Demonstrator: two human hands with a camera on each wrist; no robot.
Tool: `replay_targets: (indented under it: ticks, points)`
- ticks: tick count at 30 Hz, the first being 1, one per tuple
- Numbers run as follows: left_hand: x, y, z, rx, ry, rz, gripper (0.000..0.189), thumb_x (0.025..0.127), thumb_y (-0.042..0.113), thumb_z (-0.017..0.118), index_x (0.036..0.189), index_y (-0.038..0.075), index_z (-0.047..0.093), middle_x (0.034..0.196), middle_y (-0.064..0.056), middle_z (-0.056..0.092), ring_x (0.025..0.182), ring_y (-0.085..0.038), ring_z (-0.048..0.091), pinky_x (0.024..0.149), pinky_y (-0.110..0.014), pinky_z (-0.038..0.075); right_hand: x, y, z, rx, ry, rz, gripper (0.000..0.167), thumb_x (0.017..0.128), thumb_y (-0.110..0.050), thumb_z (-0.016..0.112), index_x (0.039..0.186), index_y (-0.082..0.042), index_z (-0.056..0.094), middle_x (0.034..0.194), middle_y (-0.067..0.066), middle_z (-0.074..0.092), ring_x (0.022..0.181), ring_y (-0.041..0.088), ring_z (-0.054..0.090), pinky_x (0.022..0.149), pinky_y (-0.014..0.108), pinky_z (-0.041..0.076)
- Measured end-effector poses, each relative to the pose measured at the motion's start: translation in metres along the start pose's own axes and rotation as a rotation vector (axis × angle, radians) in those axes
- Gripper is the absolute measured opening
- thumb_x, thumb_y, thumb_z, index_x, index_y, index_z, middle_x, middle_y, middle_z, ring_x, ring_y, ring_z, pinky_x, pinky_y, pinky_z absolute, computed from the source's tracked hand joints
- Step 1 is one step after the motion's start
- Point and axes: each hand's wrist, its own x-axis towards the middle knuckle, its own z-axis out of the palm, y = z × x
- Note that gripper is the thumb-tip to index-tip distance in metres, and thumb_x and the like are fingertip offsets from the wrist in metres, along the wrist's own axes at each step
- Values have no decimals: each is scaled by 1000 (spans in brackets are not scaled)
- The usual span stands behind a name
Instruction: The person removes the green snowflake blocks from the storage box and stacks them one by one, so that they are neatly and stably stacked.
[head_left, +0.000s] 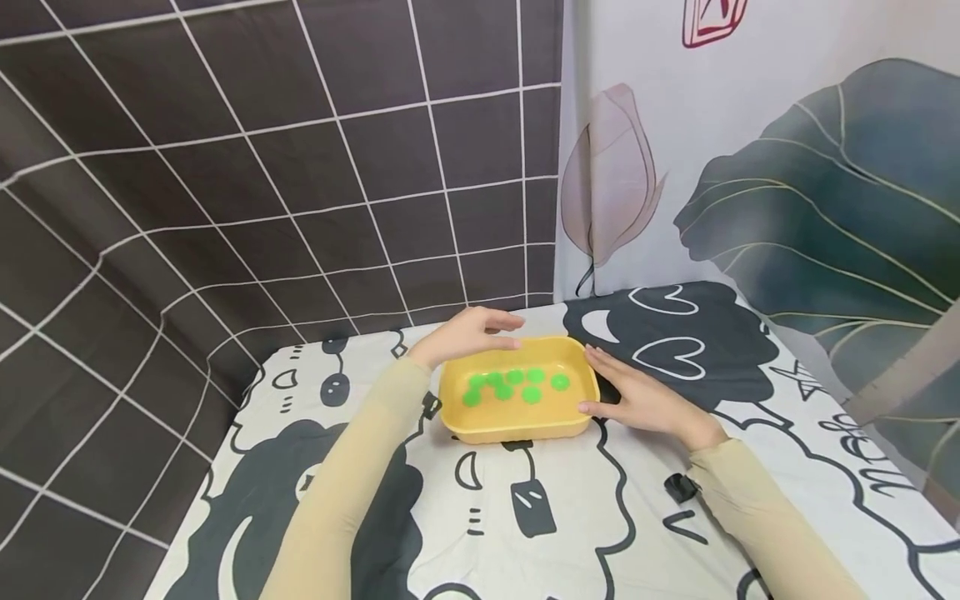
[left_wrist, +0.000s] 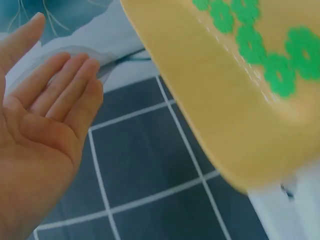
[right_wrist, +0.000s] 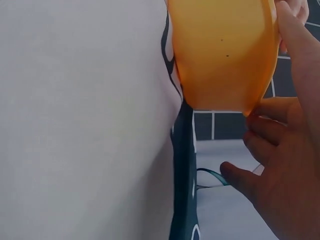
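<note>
On the printed cloth (head_left: 566, 467), room extends nearside of the yellow tray (head_left: 517, 432), whose walls enclose green flower-shaped pieces (head_left: 532, 395). My left hand (head_left: 468, 335) is near the far-left edge, fingers extended, holding nothing. My right hand (head_left: 645, 402) rests extended fingers against the right edge, not wrapped round it. Dark gridded fabric (head_left: 390, 158) stands behind.

Yellow rect. tray (head_left: 517, 427), rounded corners, sat upright on b/w patterned cloth (head_left: 573, 475); sev. small green flower-shaped pcs. (head_left: 532, 395) w/ ctr. holes lay inside, most clustered, one apart twd. right end.
</note>
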Motion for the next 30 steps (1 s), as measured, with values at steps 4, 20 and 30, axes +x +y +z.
replay_targets:
  ticks: [4,20,30]
  points:
    - [19,3,10,-47,-56,40,50,95,33,70,140,13,60,140,1,61,129,-16,56,106,-27,44,2,-1,-2,-8,-15,13,102,86,-67,65,159,-7,26,163,18,25,149,36,27,116,56,29]
    - [70,-5,61,-5,-308,29,46,92,16,72,134,0,61,134,-10,64,121,-20,62,102,-24,46,-1,-3,-3,-8,-2,4,99,87,-63,67,157,-4,30,162,19,28,147,37,31,114,57,31]
    - [81,-8,76,131,-368,19,44,86,3,74,129,2,66,125,-9,69,114,-18,64,96,-19,47,-2,-3,-2,-1,3,8,100,86,-63,69,157,-3,31,161,19,30,146,37,32,114,56,32]
